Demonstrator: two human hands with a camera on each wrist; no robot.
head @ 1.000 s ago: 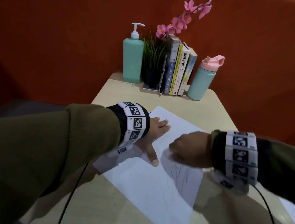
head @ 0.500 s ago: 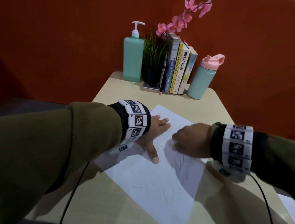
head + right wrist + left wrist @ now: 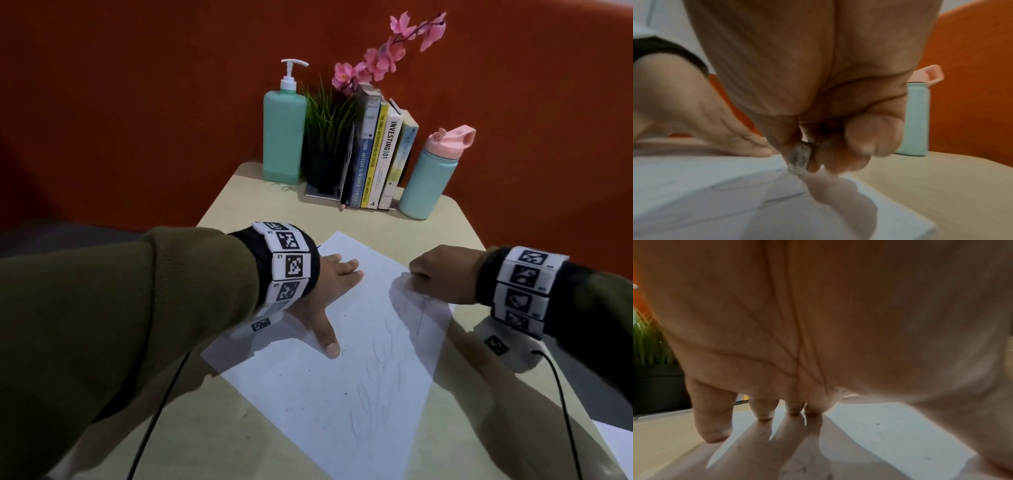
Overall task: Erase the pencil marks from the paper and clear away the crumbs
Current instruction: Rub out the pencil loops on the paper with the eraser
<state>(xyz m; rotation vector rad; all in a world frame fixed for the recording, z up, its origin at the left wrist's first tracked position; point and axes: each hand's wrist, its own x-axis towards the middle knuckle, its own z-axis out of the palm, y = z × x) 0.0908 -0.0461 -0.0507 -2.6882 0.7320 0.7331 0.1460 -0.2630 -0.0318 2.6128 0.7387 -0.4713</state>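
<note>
A white sheet of paper lies slanted on the beige table, with faint pencil scribbles down its middle and dark crumbs scattered on it. My left hand lies flat on the sheet's far left part, fingers straight and thumb spread, as the left wrist view shows with the fingers on the paper. My right hand pinches a small smudged eraser and holds its tip on the paper near the right edge.
At the back of the table stand a green pump bottle, a potted grass plant, a row of books with a pencil leaning on them, and a teal bottle with a pink lid. Cables hang from both wrists.
My right hand with the eraser has moved away from me and to the right along the sheet, uncovering more of the scribbles. The left hand has stayed flat on the paper.
</note>
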